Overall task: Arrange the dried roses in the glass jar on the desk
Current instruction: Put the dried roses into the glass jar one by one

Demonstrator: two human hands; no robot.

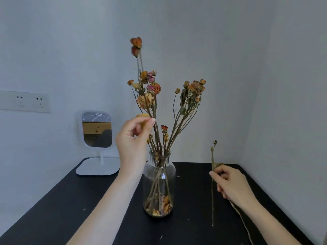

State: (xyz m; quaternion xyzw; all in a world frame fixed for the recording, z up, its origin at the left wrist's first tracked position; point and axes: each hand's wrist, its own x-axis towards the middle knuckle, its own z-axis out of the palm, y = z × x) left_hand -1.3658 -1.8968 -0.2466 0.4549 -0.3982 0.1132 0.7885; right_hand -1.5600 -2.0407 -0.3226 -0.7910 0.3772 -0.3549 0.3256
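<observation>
A clear glass jar [159, 181] stands in the middle of the black desk [62, 206], with loose petals at its bottom. Several dried roses [152, 89] in orange, yellow and pink rise from its neck and fan out. My left hand [132, 138] is raised left of the jar and pinches a stem of the left cluster between thumb and forefinger. My right hand [230, 183] is right of the jar and grips a thin dried stem [212, 191], held upright with its lower end down near the desk. A second pale stem trails under my right wrist.
A small white mirror on a stand [97, 138] sits at the desk's back left corner. A wall socket plate [26, 101] is on the left wall. Walls close the desk in at the back and right.
</observation>
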